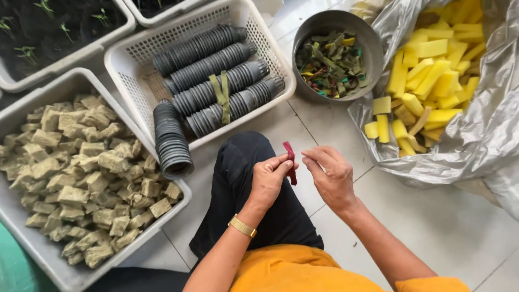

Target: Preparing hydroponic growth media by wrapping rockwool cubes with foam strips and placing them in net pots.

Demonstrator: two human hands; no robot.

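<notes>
Head view: red strip (291, 162) pinched in left fingers (282, 161), right fingers (312, 160) just beside.

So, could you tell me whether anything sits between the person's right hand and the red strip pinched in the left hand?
Nothing visible does. The left hand pinches the red strip at its upper end, and the right hand is right beside it with fingertips almost at the strip. Only a narrow gap above the dark trouser leg separates them.
</notes>
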